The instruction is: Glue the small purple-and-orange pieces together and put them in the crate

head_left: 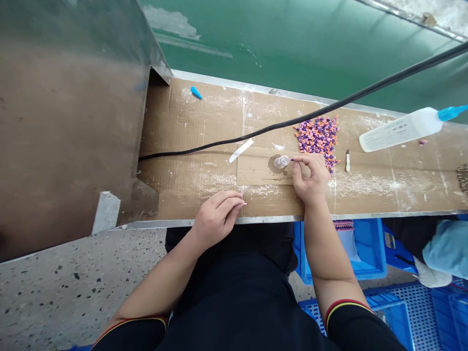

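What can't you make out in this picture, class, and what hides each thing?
All in the head view:
Bottle: its print is too small and blurred to read.
Pale piece: mostly covered by the left hand.
Dark piece: little shows beyond the right hand.
Pile: its near part is partly behind the right hand.
Blue crate: partly hidden by the right arm.
Brown thing: cut off by the right edge.

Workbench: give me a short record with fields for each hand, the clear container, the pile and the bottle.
Left hand: pinches a small pink piece
Right hand: pinches a small dark piece beside the clear container
Clear container: on a cardboard strip
Pile: small purple, orange and pink pieces
Bottle: whitish, blue tip, right of the pile
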The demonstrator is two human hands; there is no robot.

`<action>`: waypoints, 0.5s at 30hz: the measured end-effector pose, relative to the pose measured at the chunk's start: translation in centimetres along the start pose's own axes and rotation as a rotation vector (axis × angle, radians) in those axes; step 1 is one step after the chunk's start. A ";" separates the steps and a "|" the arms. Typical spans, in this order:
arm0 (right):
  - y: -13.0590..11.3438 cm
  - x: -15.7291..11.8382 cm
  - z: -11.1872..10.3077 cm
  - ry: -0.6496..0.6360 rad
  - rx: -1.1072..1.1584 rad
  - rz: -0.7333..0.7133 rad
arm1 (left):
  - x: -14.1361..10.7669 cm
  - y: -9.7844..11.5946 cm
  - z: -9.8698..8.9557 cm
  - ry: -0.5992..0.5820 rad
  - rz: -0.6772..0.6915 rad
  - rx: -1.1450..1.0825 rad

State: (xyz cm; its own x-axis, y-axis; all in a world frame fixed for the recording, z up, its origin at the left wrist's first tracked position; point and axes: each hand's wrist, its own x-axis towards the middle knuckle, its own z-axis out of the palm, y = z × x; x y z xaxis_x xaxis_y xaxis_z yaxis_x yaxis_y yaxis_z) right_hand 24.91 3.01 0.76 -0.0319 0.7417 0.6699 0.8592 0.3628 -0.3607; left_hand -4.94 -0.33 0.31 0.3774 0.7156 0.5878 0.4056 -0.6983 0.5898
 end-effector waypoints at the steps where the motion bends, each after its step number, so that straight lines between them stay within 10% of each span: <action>1: 0.0 0.0 0.0 -0.007 -0.001 0.012 | 0.0 0.0 0.0 -0.001 0.001 -0.001; 15: 0.1 0.5 0.4 -0.061 -0.111 -0.029 | -0.4 -0.1 0.2 0.002 -0.012 -0.017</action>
State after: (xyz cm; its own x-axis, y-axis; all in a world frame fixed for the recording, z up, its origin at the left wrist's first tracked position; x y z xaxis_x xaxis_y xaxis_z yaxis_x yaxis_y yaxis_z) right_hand 24.76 3.60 0.80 -0.0857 0.7659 0.6373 0.9084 0.3227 -0.2657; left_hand -4.98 -0.51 -0.07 0.3713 0.7237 0.5817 0.3958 -0.6901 0.6059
